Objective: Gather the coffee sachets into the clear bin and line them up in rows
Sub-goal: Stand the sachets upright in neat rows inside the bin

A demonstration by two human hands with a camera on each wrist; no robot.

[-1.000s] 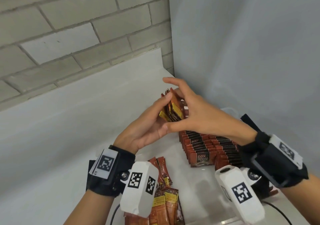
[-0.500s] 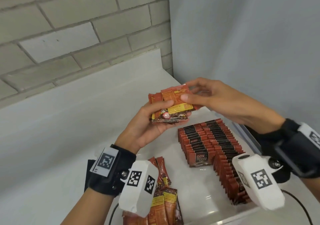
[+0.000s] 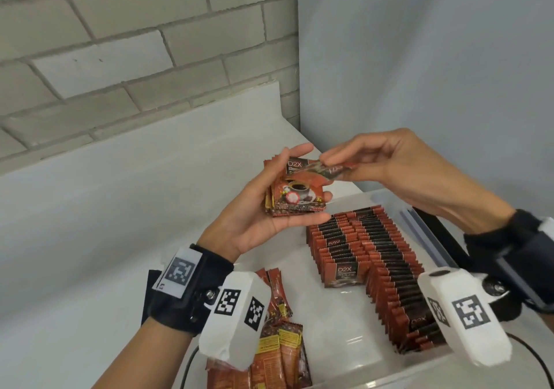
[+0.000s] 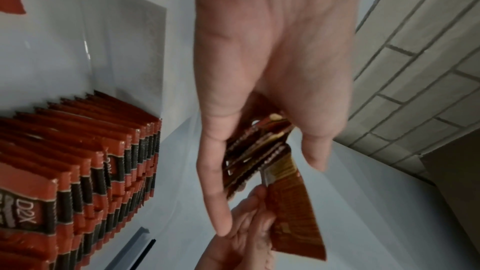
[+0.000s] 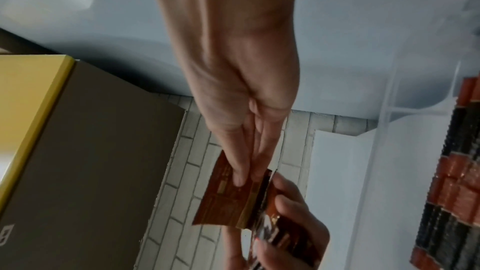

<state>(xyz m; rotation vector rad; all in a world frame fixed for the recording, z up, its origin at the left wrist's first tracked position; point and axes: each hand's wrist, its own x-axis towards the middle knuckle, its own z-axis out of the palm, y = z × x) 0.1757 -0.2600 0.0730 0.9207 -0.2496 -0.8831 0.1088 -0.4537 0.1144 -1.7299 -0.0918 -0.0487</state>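
At the centre of the head view, the left hand point(image 3: 257, 211) holds a small stack of sachets point(image 3: 295, 192), thumb curled over the top edge and fingers cupped under the bottom. The front sachet faces the camera, its long side running from top to bottom of the frame, tilted slightly to the right. It is reddish brown with "D2X" in pale letters on a dark panel at the top and a cup of coffee pictured below.

The right hand point(image 3: 398, 166), to the right of the stack, pinches a single sachet point(image 3: 332, 169) between thumb and fingertips. This one lies nearly edge-on, its long axis running left to right, its left end touching the top of the stack.

Below the hands, in the lower right of the frame, the clear bin point(image 3: 386, 201) holds two rows of sachets point(image 3: 368, 256) standing on edge. More loose sachets point(image 3: 278, 346) lie on the white surface point(image 3: 90, 238) at the bottom centre.
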